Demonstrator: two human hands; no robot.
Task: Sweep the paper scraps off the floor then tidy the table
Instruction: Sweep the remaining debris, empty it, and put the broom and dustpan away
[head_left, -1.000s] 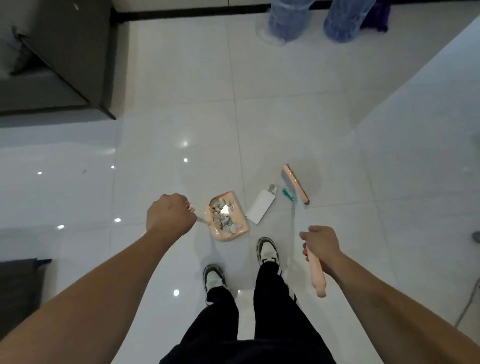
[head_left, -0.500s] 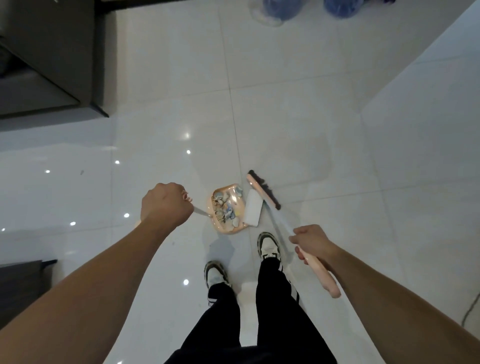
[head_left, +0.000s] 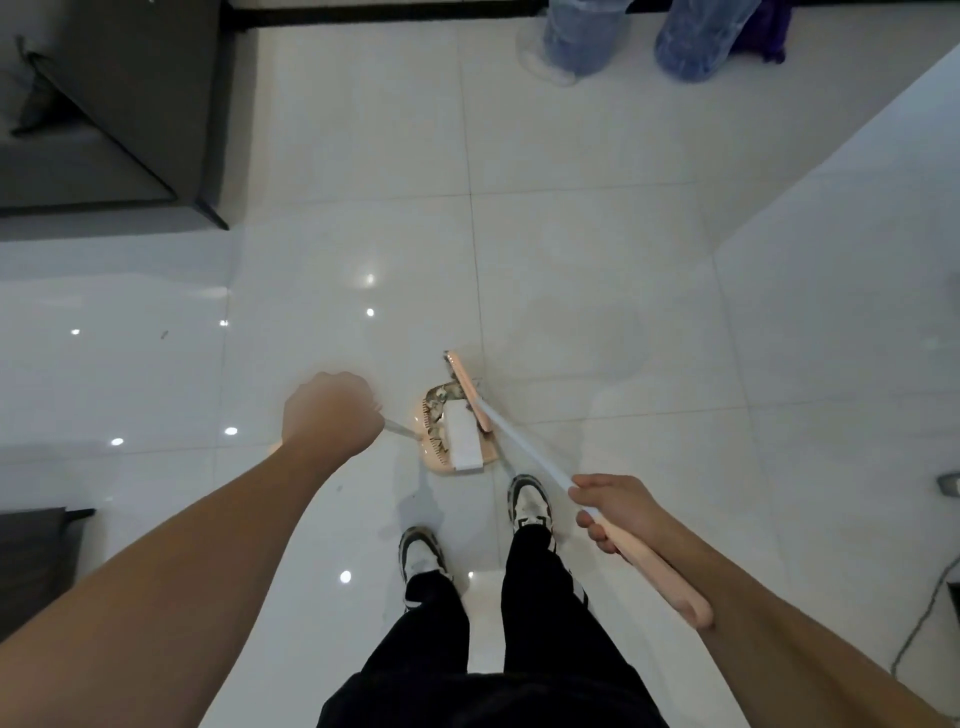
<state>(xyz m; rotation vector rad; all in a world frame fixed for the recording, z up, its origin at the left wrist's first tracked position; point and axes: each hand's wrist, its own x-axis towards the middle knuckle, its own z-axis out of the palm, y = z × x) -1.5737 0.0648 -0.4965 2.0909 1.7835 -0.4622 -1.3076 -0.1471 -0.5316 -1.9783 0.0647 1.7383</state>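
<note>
A peach dustpan (head_left: 488, 457) rests on the glossy white floor just ahead of my feet. Crumpled paper scraps (head_left: 439, 397) and a flat white paper piece (head_left: 461, 436) lie inside it. My left hand (head_left: 330, 410) is closed in a fist on the dustpan's thin handle, to the pan's left. My right hand (head_left: 610, 512) grips the peach and white broom handle (head_left: 524, 444). The broom head (head_left: 465, 387) lies against the pan's right side, touching the white paper.
A dark grey sofa (head_left: 104, 104) stands at the far left. Another person's legs in blue jeans (head_left: 582, 31) are at the top. A white wall (head_left: 857, 208) runs along the right, with a cable (head_left: 919, 618) near its base. A dark object (head_left: 31, 551) sits at the left edge.
The broom head swept left toward the dustpan and pushed the white paper piece from the floor into the pan. My left hand kept the dustpan in place.
</note>
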